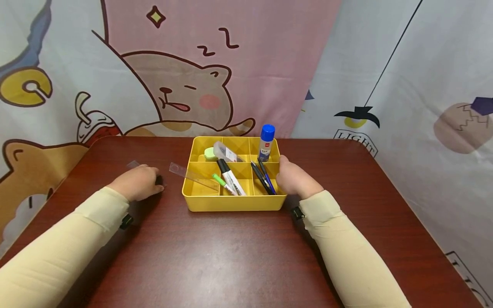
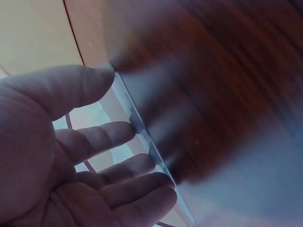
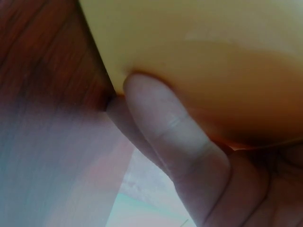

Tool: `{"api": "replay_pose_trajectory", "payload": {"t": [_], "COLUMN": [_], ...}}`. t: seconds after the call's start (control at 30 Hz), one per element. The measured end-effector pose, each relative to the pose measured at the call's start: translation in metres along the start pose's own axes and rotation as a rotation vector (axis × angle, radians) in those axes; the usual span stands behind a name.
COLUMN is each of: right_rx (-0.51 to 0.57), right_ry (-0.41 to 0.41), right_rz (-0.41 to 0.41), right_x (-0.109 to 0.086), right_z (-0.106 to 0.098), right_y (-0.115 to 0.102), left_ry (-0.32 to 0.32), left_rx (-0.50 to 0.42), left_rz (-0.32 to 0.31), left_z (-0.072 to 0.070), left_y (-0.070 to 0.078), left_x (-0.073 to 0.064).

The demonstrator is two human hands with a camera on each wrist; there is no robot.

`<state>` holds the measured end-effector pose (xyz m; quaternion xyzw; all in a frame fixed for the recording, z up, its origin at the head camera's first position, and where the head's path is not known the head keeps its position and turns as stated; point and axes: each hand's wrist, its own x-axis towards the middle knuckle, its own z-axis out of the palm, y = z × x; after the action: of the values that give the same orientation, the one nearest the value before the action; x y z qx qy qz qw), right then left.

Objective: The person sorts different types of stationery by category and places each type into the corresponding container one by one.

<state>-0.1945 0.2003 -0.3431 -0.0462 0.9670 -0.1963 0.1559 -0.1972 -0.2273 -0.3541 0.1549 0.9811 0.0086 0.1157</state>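
Observation:
My left hand (image 1: 138,182) rests low over the left of the table, fingertips and thumb touching the edge of a clear, flat plastic piece (image 1: 133,164); the hand covers most of it. In the left wrist view, the fingers (image 2: 142,194) are extended and spread. My right hand (image 1: 294,176) lies against the outer right side of a yellow divided organizer (image 1: 235,204). The right wrist view shows the thumb (image 3: 158,109) pressed to its wall. Inside the organizer are a clear ruler (image 1: 194,176), a black-capped marker (image 1: 232,178), a green-capped pen (image 1: 222,182) and a glue stick (image 1: 265,143).
A black pen (image 1: 259,176) and a blue pen (image 1: 268,179) share the front right compartment. Behind them sit a pale green item (image 1: 209,154) and a translucent case (image 1: 225,152). The brown table (image 1: 231,256) ends at a printed curtain (image 1: 277,64).

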Motion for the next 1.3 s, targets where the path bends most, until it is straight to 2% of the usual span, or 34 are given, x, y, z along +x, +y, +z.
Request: {"api": "replay_pose_trajectory", "payload": {"t": [0.17,0.27,0.53,0.67,0.87,1.0,1.3], "right_rx": [0.004,0.012,0.008,0.02,0.01,0.021,0.047], "right_ry": [0.001,0.002,0.004,0.002,0.01,0.006,-0.014], "right_rz": [0.002,0.005,0.005,0.005,-0.002,0.01,0.03], "right_x": [0.0,0.0,-0.002,-0.002,-0.003,-0.003,-0.001], "right_z": [-0.001,-0.001,0.001,0.0,-0.001,-0.001,0.0], "right_y": [-0.001,-0.002,-0.002,-0.003,-0.002,-0.002,-0.001], "left_ry": [0.05,0.054,-0.053,-0.078,-0.093,-0.103,-0.058], "left_rx": [0.021,0.025,-0.028,-0.034,0.0,0.028,0.056], "left_rz": [0.044,0.041,-0.106,-0.122,-0.106,-0.074,0.012], "left_z": [0.0,0.001,-0.001,-0.001,-0.005,-0.006,-0.001], "left_y": [0.002,0.003,0.0,-0.001,0.002,0.006,0.01], "left_x": [-0.001,0.0,0.004,0.004,0.007,0.009,0.007]}}
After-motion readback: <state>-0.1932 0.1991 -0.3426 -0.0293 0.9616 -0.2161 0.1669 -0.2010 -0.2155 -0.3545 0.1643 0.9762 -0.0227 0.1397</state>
